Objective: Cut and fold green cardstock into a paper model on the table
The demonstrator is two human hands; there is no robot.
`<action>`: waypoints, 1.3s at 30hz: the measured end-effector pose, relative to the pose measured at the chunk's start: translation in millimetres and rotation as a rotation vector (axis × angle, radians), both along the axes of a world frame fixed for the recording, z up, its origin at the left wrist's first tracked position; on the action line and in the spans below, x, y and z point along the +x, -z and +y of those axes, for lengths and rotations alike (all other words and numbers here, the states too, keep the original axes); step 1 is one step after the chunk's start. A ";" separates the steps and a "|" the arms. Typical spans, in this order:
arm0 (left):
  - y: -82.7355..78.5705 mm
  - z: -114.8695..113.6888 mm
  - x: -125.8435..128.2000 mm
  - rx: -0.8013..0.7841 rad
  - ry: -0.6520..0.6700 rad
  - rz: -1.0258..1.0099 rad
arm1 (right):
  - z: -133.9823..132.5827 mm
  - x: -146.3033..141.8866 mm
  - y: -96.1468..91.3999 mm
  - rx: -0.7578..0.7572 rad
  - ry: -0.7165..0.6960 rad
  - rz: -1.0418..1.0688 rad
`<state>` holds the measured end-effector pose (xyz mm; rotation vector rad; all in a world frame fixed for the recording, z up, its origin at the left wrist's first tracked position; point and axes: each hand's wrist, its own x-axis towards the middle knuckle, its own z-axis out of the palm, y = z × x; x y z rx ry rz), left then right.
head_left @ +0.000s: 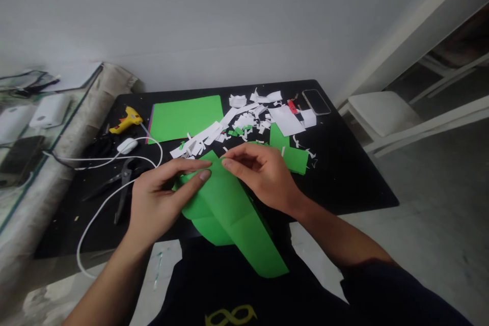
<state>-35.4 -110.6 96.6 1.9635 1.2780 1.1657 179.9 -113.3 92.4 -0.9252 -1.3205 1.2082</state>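
Note:
A folded green paper strip (233,214) lies over the near edge of the black table (344,173) and hangs toward my lap. My left hand (160,198) rests on its left part, thumb and forefinger pinched on the top edge. My right hand (263,173) pinches the same top edge from the right, fingers curled. The fingertips of both hands nearly meet at the fold.
A flat green sheet (187,117) lies at the back, with white paper scraps (237,122) beside it. A yellow glue gun (126,119), scissors (122,183) and a white cable (99,204) lie at left. A phone (316,101) sits back right. A white chair (382,112) stands at right.

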 end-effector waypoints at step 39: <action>0.5 -3.3 -1.9 0.104 0.035 -0.022 | -2.5 0.0 -3.7 0.048 0.014 0.000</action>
